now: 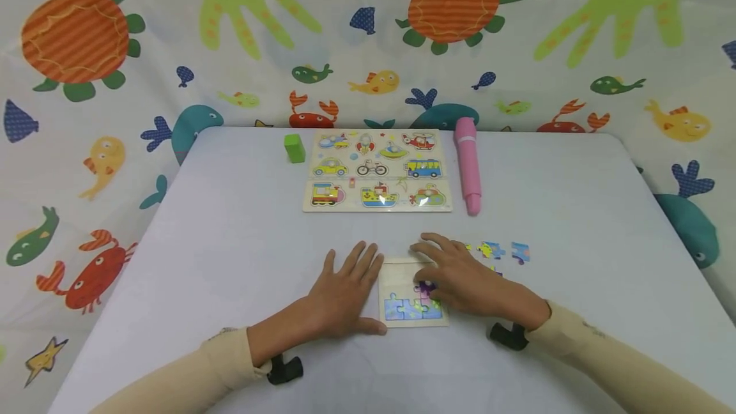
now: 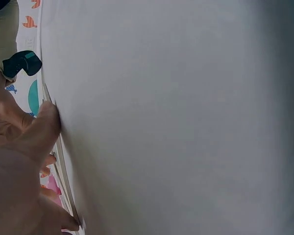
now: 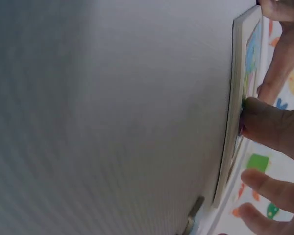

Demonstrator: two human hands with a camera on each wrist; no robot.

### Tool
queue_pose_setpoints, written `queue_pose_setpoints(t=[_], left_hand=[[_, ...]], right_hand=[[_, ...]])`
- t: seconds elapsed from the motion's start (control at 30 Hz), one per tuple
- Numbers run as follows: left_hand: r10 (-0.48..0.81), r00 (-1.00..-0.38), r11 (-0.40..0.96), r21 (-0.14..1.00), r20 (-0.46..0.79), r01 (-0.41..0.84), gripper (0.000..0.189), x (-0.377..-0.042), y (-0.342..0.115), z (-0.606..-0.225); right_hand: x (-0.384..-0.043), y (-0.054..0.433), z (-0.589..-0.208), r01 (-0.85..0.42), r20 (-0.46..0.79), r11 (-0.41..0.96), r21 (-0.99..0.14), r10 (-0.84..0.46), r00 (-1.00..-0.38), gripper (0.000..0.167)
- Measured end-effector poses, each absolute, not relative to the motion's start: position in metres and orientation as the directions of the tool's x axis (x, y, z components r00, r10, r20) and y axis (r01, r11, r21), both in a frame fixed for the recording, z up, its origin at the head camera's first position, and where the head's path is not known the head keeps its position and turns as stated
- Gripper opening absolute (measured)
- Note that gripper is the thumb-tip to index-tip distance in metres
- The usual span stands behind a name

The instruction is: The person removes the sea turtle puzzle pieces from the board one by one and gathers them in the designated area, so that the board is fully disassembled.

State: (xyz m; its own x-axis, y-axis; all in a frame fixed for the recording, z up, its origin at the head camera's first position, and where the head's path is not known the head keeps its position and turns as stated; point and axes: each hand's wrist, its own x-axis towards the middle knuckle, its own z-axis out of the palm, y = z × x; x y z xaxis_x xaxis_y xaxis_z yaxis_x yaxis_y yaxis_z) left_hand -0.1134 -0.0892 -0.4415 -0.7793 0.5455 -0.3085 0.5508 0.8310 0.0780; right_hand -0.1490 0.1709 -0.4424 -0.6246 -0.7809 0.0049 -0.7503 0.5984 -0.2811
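Touching tray (image 1: pixel 397 276) at its left side with left hand (image 1: pixel 345 299), fingers spread wide. Row (image 1: pixel 411 310) lying along tray's near edge, long axis left-right. Purple piece (image 1: pixel 425 287) just beyond row's right half, right at thumb and fingertips of right hand (image 1: pixel 460 273), the nearer one. Pinched or merely pressed: can't tell, fingers mask it. Loose pieces (image 1: pixel 520 252) farther right.
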Motion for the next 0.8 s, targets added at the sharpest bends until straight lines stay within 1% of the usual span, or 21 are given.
queue_pose_setpoints(t=[0.1,0.27,0.4,0.5,0.6,0.7,0.8], left_hand=[[0.541,-0.782,0.833,0.069,-0.310,0.549,0.116,-0.1135,-0.0892,-0.4408],[0.546,-0.779,0.831,0.080,-0.308,0.551,0.116,-0.1135,-0.0889,-0.4415],[0.542,-0.782,0.833,0.071,-0.309,0.549,0.116,-0.1129,-0.0888,-0.4416],[0.539,-0.784,0.834,0.062,-0.308,0.549,0.116,-0.1124,-0.0890,-0.4416],[0.541,-0.785,0.832,0.059,-0.303,0.551,0.116,-0.1123,-0.0893,-0.4422],[0.545,-0.784,0.830,0.057,-0.297,0.555,0.116,-0.1124,-0.0893,-0.4427],[0.546,-0.784,0.829,0.053,-0.295,0.557,0.116,-0.1127,-0.0887,-0.4424]], right_hand=[[-0.1487,0.1697,-0.4425,-0.750,0.012,0.587,-0.305,-0.785,-0.619,0.028],[-0.1453,0.1697,-0.4426,-0.746,0.035,0.571,-0.342,-0.786,-0.617,0.031],[-0.1417,0.1704,-0.4423,-0.715,0.016,0.565,-0.411,-0.780,-0.625,0.033],[-0.1408,0.1718,-0.4429,-0.671,-0.020,0.565,-0.480,-0.772,-0.636,0.031],[-0.1429,0.1727,-0.4456,-0.609,-0.049,0.557,-0.565,-0.759,-0.649,0.024],[-0.1464,0.1749,-0.4486,-0.531,-0.057,0.530,-0.661,-0.742,-0.668,0.025],[-0.1487,0.1781,-0.4499,-0.474,-0.054,0.498,-0.726,-0.728,-0.683,0.027]])
